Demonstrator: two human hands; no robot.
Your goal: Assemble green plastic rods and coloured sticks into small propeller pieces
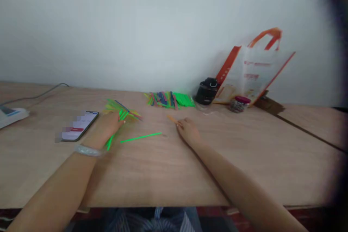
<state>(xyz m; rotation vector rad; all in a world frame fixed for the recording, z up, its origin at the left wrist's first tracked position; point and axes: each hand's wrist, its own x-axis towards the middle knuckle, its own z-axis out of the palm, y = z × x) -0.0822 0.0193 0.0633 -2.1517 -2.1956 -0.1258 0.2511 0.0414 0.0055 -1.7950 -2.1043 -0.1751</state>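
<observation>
My left hand point(107, 127) is closed on a few green strips point(110, 142), their ends poking out above and below the fist, with a loose fan of mixed-colour strips point(115, 104) just beyond it. With my right hand point(189, 130) I have an orange strip point(172, 118) pinched between the fingertips, low over the worktop point(152, 174) (blur on my feed hides whether it touches). A lone green strip point(141, 137) lies between the two hands. By the wall I see a row of coloured strips point(163, 100), then a black container point(206, 92) in front of a carrier bag point(252, 72). A phone point(81, 127) lies left of the left hand.
</observation>
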